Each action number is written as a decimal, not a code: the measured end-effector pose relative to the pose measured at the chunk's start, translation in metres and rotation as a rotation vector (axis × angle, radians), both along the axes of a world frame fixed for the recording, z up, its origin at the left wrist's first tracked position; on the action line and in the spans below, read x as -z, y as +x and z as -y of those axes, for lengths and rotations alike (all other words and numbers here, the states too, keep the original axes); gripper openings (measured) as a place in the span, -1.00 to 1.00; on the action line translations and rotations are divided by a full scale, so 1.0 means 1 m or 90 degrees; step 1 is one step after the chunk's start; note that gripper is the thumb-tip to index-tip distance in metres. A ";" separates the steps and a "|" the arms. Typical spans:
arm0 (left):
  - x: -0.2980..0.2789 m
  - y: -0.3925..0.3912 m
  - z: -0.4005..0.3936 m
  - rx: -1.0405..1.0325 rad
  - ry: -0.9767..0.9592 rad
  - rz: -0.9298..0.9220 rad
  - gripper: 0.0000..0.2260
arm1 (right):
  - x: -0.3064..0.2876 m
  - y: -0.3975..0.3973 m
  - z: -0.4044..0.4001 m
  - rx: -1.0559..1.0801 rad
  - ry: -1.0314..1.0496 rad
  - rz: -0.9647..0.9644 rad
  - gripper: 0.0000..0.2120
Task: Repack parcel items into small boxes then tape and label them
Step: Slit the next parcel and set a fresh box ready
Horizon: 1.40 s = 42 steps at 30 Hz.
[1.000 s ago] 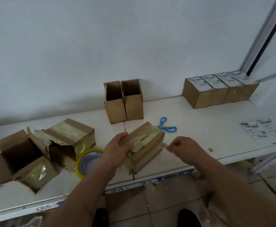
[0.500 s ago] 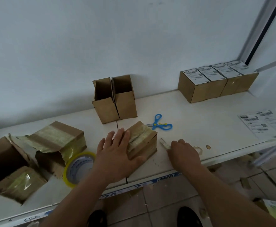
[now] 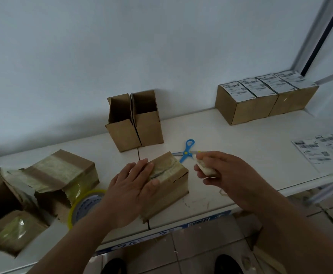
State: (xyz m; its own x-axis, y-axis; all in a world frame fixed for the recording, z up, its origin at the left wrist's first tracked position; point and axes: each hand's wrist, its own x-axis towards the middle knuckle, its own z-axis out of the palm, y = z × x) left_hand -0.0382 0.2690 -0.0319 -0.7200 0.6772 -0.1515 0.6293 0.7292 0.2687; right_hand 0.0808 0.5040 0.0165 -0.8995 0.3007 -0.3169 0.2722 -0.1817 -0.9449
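A white wall is backing a white table (image 3: 240,135), which is carrying the whole job. The parcel (image 3: 167,180), a small taped carton, is sitting near the front edge, close to the middle. The left hand (image 3: 130,186) is resting flat on its top and left side, fingers straight, thumb lying across the taped seam. The right hand (image 3: 227,173) is hovering just right of the parcel, fingers curled round a small pale tool (image 3: 203,167); it is probably a cutter, though the blade is too small to confirm. Scissors (image 3: 187,151) are lying just behind the parcel. Two open boxes (image 3: 136,123) are standing upright against the wall, touching each other. Four labelled boxes (image 3: 264,99) are standing in a row at the far right, and label sheets (image 3: 325,151) are lying near the right edge. A tape roll (image 3: 86,202) is lying left of the parcel, beside torn cartons (image 3: 43,186). Judging from its size, the parcel is probably light and will be sliding easily on the smooth table unless it is pinned from above. The cardboard walls are looking fairly stiff, but the top is likely flexing along the seam, and the glossy tape is likely slippery. Holding is best done across the corners and side walls, keeping fingers well away from the seam line.
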 end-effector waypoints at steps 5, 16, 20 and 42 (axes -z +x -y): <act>0.016 -0.010 0.000 0.061 0.076 -0.086 -0.41 | 0.000 -0.007 -0.005 -0.022 -0.043 -0.075 -0.53; 0.004 -0.006 0.000 0.044 0.079 -0.017 -0.40 | 0.022 -0.031 -0.002 0.090 0.036 -0.067 -0.88; 0.001 -0.006 0.000 0.039 0.068 0.001 -0.35 | 0.026 -0.031 -0.001 0.063 0.003 -0.063 -0.88; 0.010 0.002 -0.012 -0.004 -0.079 -0.086 -0.20 | 0.016 -0.003 -0.018 0.122 0.062 -0.004 -0.87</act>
